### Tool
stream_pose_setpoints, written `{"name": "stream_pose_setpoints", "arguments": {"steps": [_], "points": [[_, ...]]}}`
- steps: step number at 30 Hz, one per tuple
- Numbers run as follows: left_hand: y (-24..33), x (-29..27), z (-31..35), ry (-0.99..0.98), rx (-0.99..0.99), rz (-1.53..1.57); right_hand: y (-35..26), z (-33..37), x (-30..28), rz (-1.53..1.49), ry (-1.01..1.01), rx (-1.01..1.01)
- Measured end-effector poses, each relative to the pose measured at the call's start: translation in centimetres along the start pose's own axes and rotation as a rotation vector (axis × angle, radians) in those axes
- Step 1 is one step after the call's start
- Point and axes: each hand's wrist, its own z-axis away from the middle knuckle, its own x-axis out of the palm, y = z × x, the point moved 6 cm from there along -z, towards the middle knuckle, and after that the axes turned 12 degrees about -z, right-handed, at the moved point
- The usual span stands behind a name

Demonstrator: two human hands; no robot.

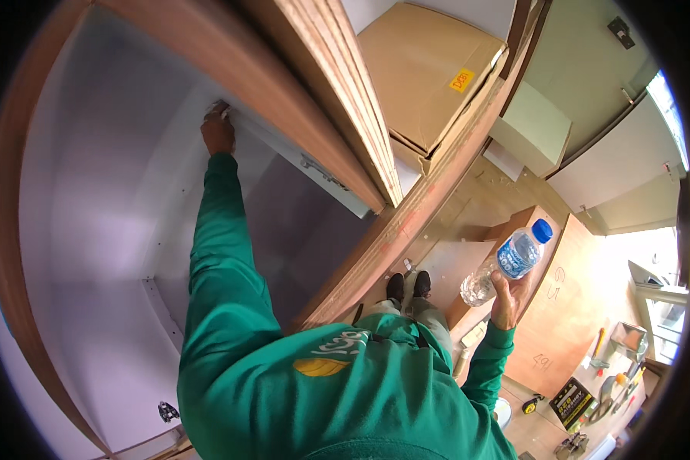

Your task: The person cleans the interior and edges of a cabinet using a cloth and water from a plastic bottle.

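Plastic bottle (509, 263), clear with a blue cap (542, 231) and a blue-and-white label, sits in my right hand (511, 297). My thumb lies across its near side and the grip is closed around its body, the fingers behind mostly hidden by it. It tilts: the cap points up and to the right of my grip, the ribbed base lies to the left of it.

My left hand (218, 134) is stretched well away from the bottle, reaching inside a pale-lined cabinet (115, 153). The fingers are bent near something small and whitish at their tips; I cannot tell what it is, nor how tightly they close on it. Just to the right of that hand runs a brown wooden edge (272, 88), and below and to the right of it a metal fitting (323, 170) shows on a white strip.

Between my two hands, farther off, lies a cardboard box (425, 73) with a small yellow label. My dark shoes (395, 286) are left of the bottle. Beyond my right grip leans or lies a wooden board (563, 314) with pencil marks; below it are a tape measure (530, 405) and a black-and-yellow package (573, 403).
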Motion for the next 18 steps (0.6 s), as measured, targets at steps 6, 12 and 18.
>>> {"name": "stream_pose_setpoints", "arguments": {"steps": [6,12,18], "points": [[-1.6,-0.2,-0.8,0.022,0.073,-0.247,0.3,-0.7,0.8,0.002,-0.06,-0.023],[-2.2,1.6,0.2,-0.218,-0.032,0.057,0.7,-0.6,-0.4,0.065,-0.022,-0.008],[-10.1,-0.5,1.2,0.14,-0.141,0.068,0.2,-1.5,-1.0,0.026,-0.011,-0.017]]}}
